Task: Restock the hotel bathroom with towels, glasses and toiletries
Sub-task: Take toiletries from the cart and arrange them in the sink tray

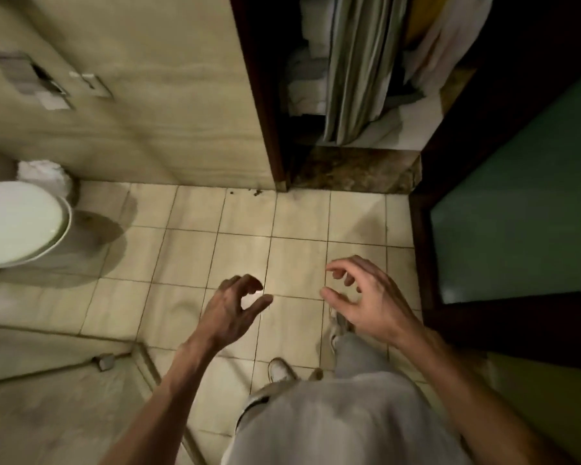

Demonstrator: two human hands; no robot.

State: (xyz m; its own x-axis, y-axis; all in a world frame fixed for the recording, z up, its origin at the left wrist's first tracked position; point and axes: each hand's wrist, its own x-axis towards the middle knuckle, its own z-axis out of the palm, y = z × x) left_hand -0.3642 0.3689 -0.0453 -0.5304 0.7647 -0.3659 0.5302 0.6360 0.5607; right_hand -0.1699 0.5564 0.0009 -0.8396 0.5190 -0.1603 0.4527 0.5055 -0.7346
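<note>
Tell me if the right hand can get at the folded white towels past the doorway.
Probably, with a step forward. The right hand is empty, and nothing blocks the folded white towels; the hanging striped cloth only crowds their right side.

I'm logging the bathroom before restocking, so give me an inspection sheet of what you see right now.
Surface: tiled floor, beige, dark grout.
Job's things: white towels, blurred, piled beyond the doorway; no glasses or toiletries seen.
Clutter: dark specks by the door frame.
Grips: left hand and right hand empty, fingers loosely curled.
Cables: nothing seen.
Surroundings: toilet left, lined bin beside it, green door right.
</note>
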